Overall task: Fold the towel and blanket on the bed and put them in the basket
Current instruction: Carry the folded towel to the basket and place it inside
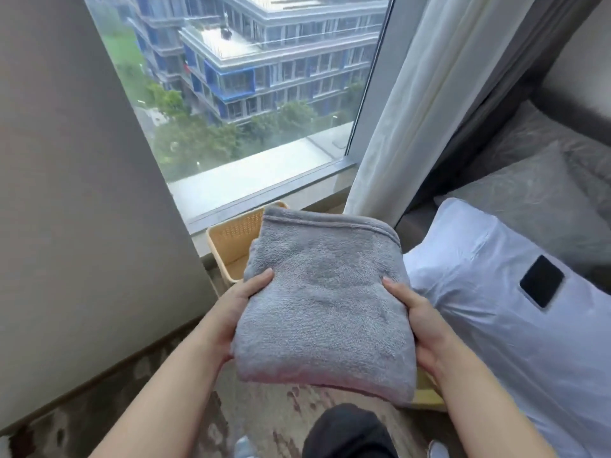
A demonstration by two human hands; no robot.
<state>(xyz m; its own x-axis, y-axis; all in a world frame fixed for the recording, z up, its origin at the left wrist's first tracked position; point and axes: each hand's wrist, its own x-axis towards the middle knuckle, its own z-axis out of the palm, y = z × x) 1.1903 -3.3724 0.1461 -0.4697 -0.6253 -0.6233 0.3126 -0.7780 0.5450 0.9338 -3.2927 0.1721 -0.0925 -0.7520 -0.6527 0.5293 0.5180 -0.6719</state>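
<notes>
Already one piece looks finished: the grey towel (its looped pile suggests towel, not blanket) is folded into a thick, neat square. It is held in the air above the basket, which stands on the floor under the window, by the edge of the bed. The left hand clasps its left edge and the right hand its right edge, thumbs on top. It is not yet in the basket. The blanket is out of view, so its state cannot be judged.
</notes>
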